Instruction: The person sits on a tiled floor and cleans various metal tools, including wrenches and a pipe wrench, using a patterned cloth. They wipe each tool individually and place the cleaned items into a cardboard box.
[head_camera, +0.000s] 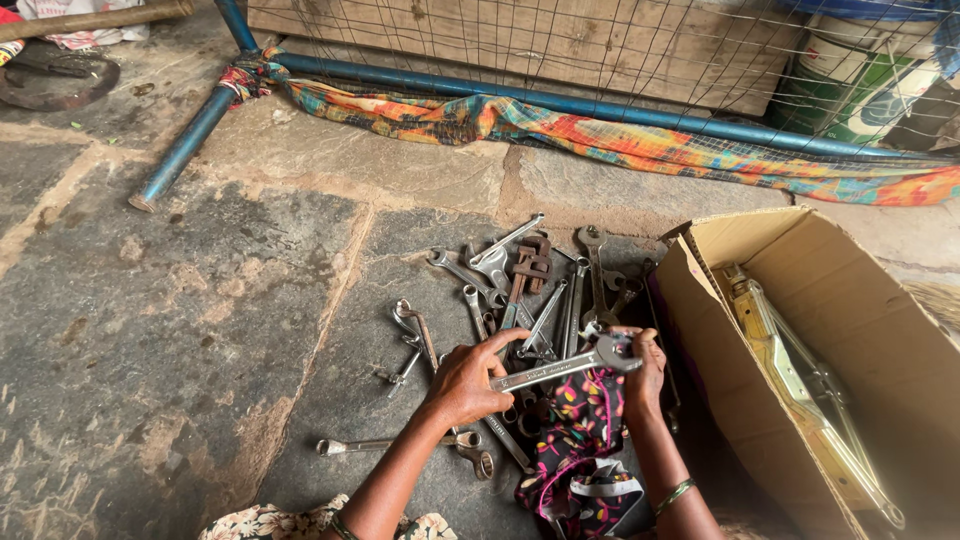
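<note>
My left hand (468, 378) grips the shaft end of a long steel wrench (560, 368), held level above the floor. My right hand (645, 372) holds the wrench's ring head at the other end. Under both hands lies a heap of several wrenches and spanners (530, 290) spread on the stone floor. A dark floral cloth (578, 440) lies just below the held wrench, between my forearms. One loose spanner (365, 444) lies apart at the left of my left wrist.
An open cardboard box (870, 330) stands at the right, holding a yellowish metal jack (790, 375). A blue pipe frame (560, 102) with wire mesh and a colourful cloth (640, 140) runs across the back. Buckets (850, 85) stand behind the mesh.
</note>
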